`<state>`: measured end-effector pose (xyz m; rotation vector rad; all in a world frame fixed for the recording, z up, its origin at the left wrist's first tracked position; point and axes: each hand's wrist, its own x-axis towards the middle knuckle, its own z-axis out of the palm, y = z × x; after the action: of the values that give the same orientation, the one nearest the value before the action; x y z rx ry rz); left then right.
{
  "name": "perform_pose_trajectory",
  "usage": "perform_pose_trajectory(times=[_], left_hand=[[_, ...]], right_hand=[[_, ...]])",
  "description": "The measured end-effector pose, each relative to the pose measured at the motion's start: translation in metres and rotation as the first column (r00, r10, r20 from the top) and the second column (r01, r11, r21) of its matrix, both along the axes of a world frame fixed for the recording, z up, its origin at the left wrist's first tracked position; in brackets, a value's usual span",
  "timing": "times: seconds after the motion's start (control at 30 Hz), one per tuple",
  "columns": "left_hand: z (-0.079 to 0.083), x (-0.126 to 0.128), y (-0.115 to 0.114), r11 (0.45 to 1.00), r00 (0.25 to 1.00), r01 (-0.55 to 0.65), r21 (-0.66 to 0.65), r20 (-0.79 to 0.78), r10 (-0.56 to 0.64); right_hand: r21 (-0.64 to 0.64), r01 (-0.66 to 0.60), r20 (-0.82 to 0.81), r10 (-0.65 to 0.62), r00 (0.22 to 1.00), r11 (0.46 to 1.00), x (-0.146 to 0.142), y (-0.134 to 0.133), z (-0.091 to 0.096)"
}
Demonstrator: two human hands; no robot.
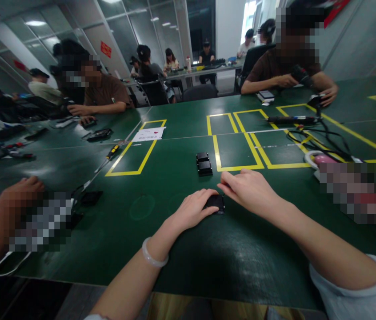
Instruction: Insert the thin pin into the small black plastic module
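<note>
My left hand [197, 205] has its fingers bent round a small black square plate [217, 205] on the green tabletop, thumb along the near side and fingertips over the far edge. My right hand [246, 189] is curled into a pinch just above the plate's far right corner. Whatever lies between those fingertips, if anything, is too small or hidden to make out. Beyond my hands lies a black two-section piece [204, 164] with small light spots along its edges.
Yellow tape outlines [218, 153] mark the green table [174, 262]. A screwdriver [112, 152] and a paper sheet [149, 134] lie left; black cables [328, 138] lie right. A neighbour's hand [21, 193] rests at far left. Two people [108, 91] [284, 66] work across the table.
</note>
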<state>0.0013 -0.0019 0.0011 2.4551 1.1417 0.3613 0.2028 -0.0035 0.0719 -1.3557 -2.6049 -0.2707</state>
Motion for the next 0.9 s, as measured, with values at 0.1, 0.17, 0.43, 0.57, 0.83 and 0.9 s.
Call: perform_pose_trajectory(times=[0.1, 0.17, 0.43, 0.57, 0.83, 0.9], left_hand=[[-0.0002, -0.0001, 0.0003, 1.000, 1.000, 0.001, 0.000, -0.004, -0.001], [0.0002, -0.0002, 0.0001, 1.000, 1.000, 0.002, -0.002, -0.007, -0.002], [0.0027, 0.0005, -0.0010, 1.000, 1.000, -0.002, -0.009, -0.006, 0.002], [0.0025, 0.0008, -0.0005, 1.000, 1.000, -0.004, -0.015, -0.009, 0.004], [0.0007, 0.0000, -0.0001, 1.000, 1.000, -0.002, -0.002, 0.001, 0.002], [0.0007, 0.0000, -0.0002, 1.000, 1.000, -0.005, 0.000, -0.003, 0.005]], right_hand=[[-0.071, -0.139, 0.000, 0.140, 0.990, 0.988, 0.0015, 0.0007, 0.0023], [-0.106, -0.194, -0.019, 0.193, 0.981, 0.975, 0.0035, 0.0016, 0.0041], [-0.031, 0.096, -0.003, -0.097, 0.995, 0.995, 0.0030, 0.0042, 0.0001], [-0.083, 0.006, -0.039, -0.009, 0.999, 0.997, 0.0024, 0.0036, -0.0015], [-0.125, -0.103, -0.143, 0.085, 0.986, 0.987, 0.0051, -0.0013, 0.0038], [-0.107, -0.082, -0.105, 0.071, 0.992, 0.991, 0.0037, -0.0010, 0.0035]])
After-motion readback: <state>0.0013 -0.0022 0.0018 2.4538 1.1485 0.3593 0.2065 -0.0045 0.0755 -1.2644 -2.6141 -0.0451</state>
